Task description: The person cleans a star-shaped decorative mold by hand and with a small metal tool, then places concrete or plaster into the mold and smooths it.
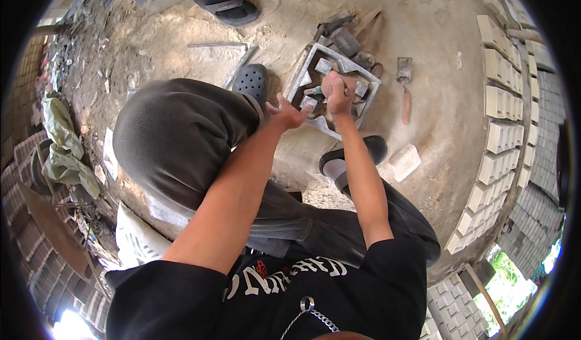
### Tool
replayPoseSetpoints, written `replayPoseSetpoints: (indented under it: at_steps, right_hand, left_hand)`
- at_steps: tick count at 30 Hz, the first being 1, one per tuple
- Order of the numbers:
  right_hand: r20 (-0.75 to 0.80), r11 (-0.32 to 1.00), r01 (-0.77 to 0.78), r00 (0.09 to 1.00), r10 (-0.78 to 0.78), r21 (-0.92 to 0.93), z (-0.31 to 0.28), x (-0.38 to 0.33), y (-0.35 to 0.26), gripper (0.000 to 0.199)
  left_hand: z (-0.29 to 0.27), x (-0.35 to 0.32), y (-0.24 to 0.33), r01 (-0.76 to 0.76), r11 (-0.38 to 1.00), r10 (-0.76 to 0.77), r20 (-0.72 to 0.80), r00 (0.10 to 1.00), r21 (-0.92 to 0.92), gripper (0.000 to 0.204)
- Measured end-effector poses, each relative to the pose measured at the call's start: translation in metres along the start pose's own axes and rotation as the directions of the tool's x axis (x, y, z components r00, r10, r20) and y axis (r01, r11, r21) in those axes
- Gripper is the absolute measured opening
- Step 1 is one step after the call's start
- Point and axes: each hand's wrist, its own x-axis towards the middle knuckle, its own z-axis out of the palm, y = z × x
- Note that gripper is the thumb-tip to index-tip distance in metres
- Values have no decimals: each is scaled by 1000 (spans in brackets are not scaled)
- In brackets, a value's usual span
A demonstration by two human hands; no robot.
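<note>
At frame centre, the right hand point(338, 92) is clenched around a small tool inside the square metal mould point(301, 74). The left hand point(289, 114), fingers spread and grasping nothing, rests at the mould's lower left edge.

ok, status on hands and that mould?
Left hand open, steadying the square metal mould. Right hand fisted on a tool inside it. Trowel lies apart, nothing obstructing.

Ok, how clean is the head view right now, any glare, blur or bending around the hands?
Head view: the right hand and left hand over the metal mould are sharp and evenly daylit; glare blows out the lower left and lower right corners; the rows of pale blocks bend with the fisheye rim, and the corners are black.
</note>
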Motion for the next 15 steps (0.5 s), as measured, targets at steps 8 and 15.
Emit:
replayPoseSetpoints:
  at_steps: [8, 15]
  right_hand:
    - [83, 995, -10, 996, 19, -102, -8, 5, -16, 43]
    - [41, 972, -124, 990, 135, -201, -4, 10, 6, 44]
  left_hand:
    - [3, 10, -2, 48, 998, -49, 17, 999, 41, 118]
    - [6, 12, -3, 90, 995, -92, 33, 995, 50, 123]
